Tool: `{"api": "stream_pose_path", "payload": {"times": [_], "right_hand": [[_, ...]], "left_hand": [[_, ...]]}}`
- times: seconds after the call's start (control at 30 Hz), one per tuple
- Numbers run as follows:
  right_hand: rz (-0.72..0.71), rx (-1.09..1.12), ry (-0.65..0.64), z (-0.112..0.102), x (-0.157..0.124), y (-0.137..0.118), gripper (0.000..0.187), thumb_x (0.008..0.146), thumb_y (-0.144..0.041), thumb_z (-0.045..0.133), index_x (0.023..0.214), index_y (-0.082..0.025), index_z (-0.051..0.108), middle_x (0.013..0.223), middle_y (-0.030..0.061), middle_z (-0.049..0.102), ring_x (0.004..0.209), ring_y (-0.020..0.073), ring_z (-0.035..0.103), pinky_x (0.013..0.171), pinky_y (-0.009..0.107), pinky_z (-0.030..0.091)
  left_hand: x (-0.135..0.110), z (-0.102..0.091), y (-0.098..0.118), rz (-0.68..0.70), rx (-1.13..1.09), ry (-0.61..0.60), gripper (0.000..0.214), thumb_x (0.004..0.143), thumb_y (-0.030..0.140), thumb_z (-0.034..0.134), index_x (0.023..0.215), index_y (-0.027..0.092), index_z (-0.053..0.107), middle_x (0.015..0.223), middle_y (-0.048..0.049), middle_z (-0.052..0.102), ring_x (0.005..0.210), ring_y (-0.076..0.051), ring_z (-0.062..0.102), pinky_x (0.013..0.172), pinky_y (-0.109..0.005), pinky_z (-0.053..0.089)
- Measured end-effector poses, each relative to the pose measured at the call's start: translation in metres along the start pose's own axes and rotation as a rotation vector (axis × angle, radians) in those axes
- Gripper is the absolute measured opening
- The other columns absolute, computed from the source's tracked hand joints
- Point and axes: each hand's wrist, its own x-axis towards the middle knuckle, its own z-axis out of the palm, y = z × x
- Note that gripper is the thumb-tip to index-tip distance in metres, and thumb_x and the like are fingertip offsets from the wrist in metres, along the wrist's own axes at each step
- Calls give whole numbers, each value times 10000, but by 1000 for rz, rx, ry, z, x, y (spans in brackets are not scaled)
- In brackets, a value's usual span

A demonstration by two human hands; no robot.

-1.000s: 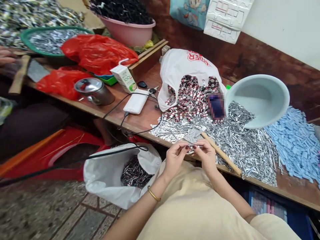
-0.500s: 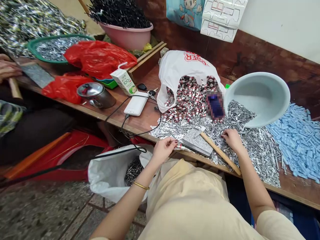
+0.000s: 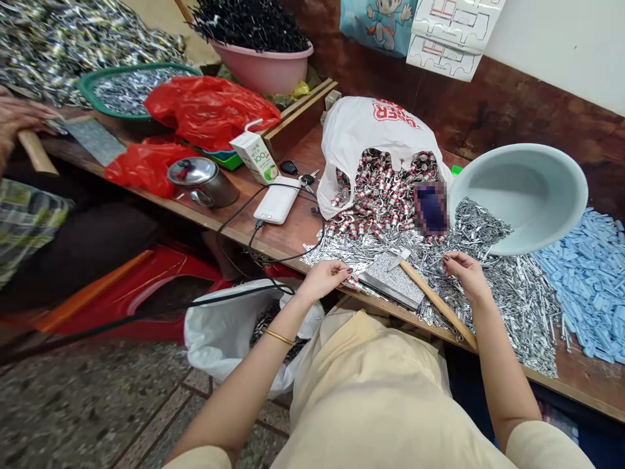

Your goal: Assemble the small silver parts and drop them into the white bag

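My left hand (image 3: 323,280) is at the table's front edge with thumb and fingertips pinched together. What they hold, if anything, is too small to make out. Just beside those fingertips are a small red-and-silver cylinder and the left end of a speckled stone slab (image 3: 388,272) with a metal bar (image 3: 390,290) along its front. A hammer (image 3: 437,301) with a wooden handle rests across the slab's right side. To the right, my right hand (image 3: 467,277) hovers by a heap of small silver metal pieces (image 3: 520,306), fingertips closed together; any piece in them is indistinct.
Behind the slab, a white plastic bag (image 3: 375,120) spills red-and-silver pieces beside a blurred-out phone (image 3: 431,208). A grey basin (image 3: 547,195) and light-blue parts (image 3: 586,280) lie right. A power bank (image 3: 277,200), cable and metal cup (image 3: 202,182) stand left. A co-worker's hand (image 3: 19,117) is far left.
The view has shifted slightly, so the table's things appear further right. Both my hands stay near the same places, fingers still pinched. More of the co-worker's hand and wooden handle shows.
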Motion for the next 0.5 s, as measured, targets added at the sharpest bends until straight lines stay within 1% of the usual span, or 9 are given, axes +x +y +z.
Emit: {"api": "stream_pose_path", "payload": {"times": [0.1, 0.17, 0.27, 0.4, 0.47, 0.5], "right_hand": [[29, 92, -28, 8, -8, -11, 341, 666, -494, 822, 805, -216, 681, 746, 17, 662, 642, 153, 593, 605, 305, 520], [36, 122, -105, 23, -14, -19, 321, 701, -494, 811, 788, -218, 673, 802, 32, 697, 633, 145, 597, 609, 304, 535], [31, 147, -237, 61, -21, -27, 309, 726, -487, 811, 781, -220, 665, 834, 41, 716, 642, 145, 605, 635, 317, 561], [6, 170, -379, 120, -18, -26, 338, 669, -465, 859, 807, -213, 680, 754, 9, 680, 675, 157, 624, 674, 335, 582], [-4, 170, -435, 142, -13, -23, 358, 651, -475, 865, 814, -207, 689, 730, -3, 670, 654, 149, 621, 673, 334, 581], [-10, 167, -452, 150, -11, -22, 367, 645, -484, 864, 813, -206, 694, 721, -7, 668, 643, 144, 616, 668, 331, 578]], "left_hand": [[2, -1, -1, -2, 49, -2, 239, 698, 404, 653, 696, 167, 684, 644, -17, 675, 598, -161, 597, 563, -242, 428], [3, -1, -1, -7, 74, -13, 207, 704, 368, 642, 698, 167, 692, 630, -12, 666, 593, -157, 590, 560, -238, 423], [5, 0, 0, -22, 94, -40, 173, 715, 328, 624, 680, 168, 680, 602, -2, 644, 577, -148, 581, 556, -232, 415], [5, 1, 3, -44, 119, -43, 143, 709, 294, 624, 668, 166, 673, 577, 11, 626, 560, -139, 578, 552, -225, 412], [4, 1, 5, -51, 131, -46, 134, 704, 281, 628, 673, 160, 677, 569, 14, 623, 557, -137, 578, 552, -222, 413], [3, 0, 6, -58, 132, -45, 128, 700, 274, 630, 676, 158, 678, 567, 15, 622, 557, -137, 579, 551, -222, 415]]}}
